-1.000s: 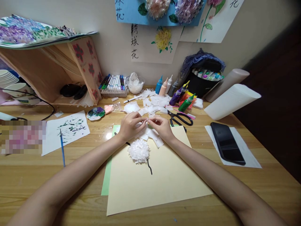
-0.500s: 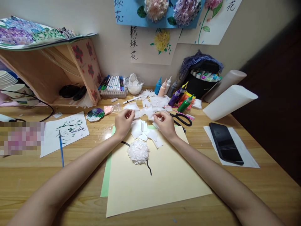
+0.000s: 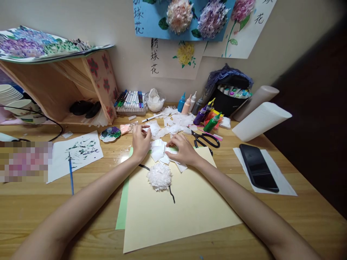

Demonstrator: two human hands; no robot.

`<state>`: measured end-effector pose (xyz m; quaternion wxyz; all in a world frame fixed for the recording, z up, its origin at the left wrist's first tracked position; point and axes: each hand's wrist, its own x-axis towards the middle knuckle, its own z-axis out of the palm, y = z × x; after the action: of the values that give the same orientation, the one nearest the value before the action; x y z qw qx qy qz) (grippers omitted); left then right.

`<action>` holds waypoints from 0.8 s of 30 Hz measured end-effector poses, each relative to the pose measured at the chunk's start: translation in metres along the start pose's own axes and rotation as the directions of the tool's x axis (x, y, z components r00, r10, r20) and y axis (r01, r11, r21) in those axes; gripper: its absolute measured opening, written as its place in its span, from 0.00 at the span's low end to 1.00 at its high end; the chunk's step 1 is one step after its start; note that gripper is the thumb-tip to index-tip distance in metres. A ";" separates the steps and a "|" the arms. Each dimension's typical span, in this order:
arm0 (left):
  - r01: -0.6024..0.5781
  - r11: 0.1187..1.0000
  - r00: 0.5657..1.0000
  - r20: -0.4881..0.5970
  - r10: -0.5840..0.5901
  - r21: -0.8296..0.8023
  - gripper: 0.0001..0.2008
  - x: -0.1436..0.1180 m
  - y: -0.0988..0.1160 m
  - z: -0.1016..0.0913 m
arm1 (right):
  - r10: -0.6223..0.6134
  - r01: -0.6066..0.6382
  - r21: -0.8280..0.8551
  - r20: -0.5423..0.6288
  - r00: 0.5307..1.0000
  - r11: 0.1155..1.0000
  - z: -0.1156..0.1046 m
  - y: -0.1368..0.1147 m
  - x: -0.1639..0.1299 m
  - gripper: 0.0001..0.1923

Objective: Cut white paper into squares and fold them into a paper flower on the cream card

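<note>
Small white tissue paper squares (image 3: 158,150) lie in a loose stack at the top of a cream sheet of paper (image 3: 179,213). My right hand (image 3: 184,150) is over their right side, thumb and fingers apart around the squares, gripping none that I can see. To the left of the stack, my left hand (image 3: 141,143) has its fingers bent and thumb apart, with nothing visible between them. Just below the squares sits a fluffy white paper flower (image 3: 159,177) on the cream sheet, with a black drawn line (image 3: 172,194) running down from it.
More white paper scraps (image 3: 177,121) spread behind my hands. Black scissors (image 3: 207,139) and paint bottles (image 3: 213,122) are at right, near a phone (image 3: 258,168). At left lie a paint palette (image 3: 110,133) and a brush (image 3: 71,173) on a stained sheet (image 3: 89,150).
Both hands have opened out of their pinches at the paper pieces. My right hand has moved left and down over the stack. The view has tipped up slightly.
</note>
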<state>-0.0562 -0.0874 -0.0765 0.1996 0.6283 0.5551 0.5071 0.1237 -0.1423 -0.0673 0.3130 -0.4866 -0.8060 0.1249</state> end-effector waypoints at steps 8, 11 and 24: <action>-0.122 0.992 0.988 0.087 0.124 -0.029 0.02 -0.004 0.008 -0.002 | -0.006 0.007 0.033 -0.021 1.000 0.999 0.005 0.005 0.000 0.04; -0.196 0.979 0.962 0.182 0.204 -0.058 0.03 -0.006 0.013 -0.004 | 0.034 -0.027 0.128 -0.055 0.998 0.991 0.003 0.005 0.001 0.05; -0.414 0.849 0.616 0.586 0.527 -0.329 0.11 -0.012 0.028 -0.015 | 0.133 -0.169 0.620 0.104 0.986 0.766 0.004 0.016 0.000 0.04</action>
<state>-0.0534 -0.1111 -0.0520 0.2907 0.8702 0.2210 0.3308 0.1323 -0.1342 -0.0787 0.4240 -0.4144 -0.6848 0.4237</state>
